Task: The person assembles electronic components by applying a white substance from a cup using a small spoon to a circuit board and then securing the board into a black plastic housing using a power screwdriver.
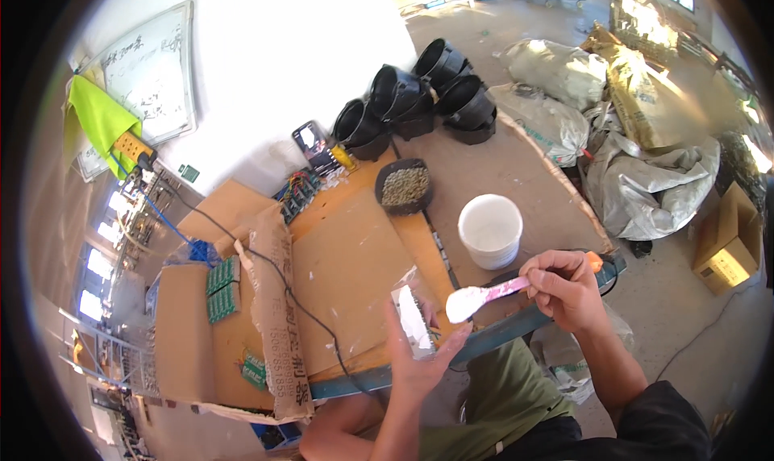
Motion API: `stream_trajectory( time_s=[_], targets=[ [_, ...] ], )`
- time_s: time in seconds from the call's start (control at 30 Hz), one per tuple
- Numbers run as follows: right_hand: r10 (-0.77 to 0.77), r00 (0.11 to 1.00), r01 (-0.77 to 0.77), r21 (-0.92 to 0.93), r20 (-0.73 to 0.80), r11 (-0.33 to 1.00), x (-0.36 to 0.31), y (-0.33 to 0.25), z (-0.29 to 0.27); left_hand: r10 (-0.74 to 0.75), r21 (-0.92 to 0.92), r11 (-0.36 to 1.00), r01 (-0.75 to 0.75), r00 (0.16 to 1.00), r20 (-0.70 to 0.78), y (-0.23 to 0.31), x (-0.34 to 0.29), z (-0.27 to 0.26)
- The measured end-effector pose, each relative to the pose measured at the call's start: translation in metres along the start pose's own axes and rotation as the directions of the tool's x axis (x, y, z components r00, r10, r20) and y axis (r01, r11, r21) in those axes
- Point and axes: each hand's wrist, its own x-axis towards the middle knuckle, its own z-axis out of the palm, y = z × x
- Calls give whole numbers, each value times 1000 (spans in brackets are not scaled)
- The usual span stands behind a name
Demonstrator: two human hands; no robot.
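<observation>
My left hand (421, 374) grips a small, narrow rectangular case (413, 322) with a white face, held tilted just off the near edge of the table. Between the fingers and thumb of my right hand (571, 290) is a pink-handled spatula (506, 287). Its broad end carries a lump of white paste (464, 305), close beside the case but apart from it. Behind the spatula stands a white plastic tub (495, 259), pale inside. Farther back, a dark bowl (382, 195) holds greyish-green pellets (406, 185).
Several black buckets (397, 98) line the table's back, near a phone (310, 143). Left, an open cardboard box (184, 332) contains green circuit boards (222, 290); a black cable (282, 282) crosses its side. Bulky sacks (645, 183) and a carton (727, 243) lie right.
</observation>
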Motion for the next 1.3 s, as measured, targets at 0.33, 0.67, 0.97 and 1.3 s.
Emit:
stream_trajectory(
  time_s=[0.33,0.67,0.97,1.3],
  targets=[
    [-392,914,308,-807,104,505,60,-86,-7,13,13,1000,-13,999,-37,-43,48,34],
    [-282,898,318,-941,338,-114,121,-22,20,139,-136,981,-140,990,-19,-73,63,78],
    [-353,931,181,-714,-98,676,97,-10,1,134,44,990,-131,987,-88,-89,61,83],
    [-360,928,220,-634,-99,741,80,-16,-20,162,39,987,-159,980,-112,-92,59,85]
  ],
)
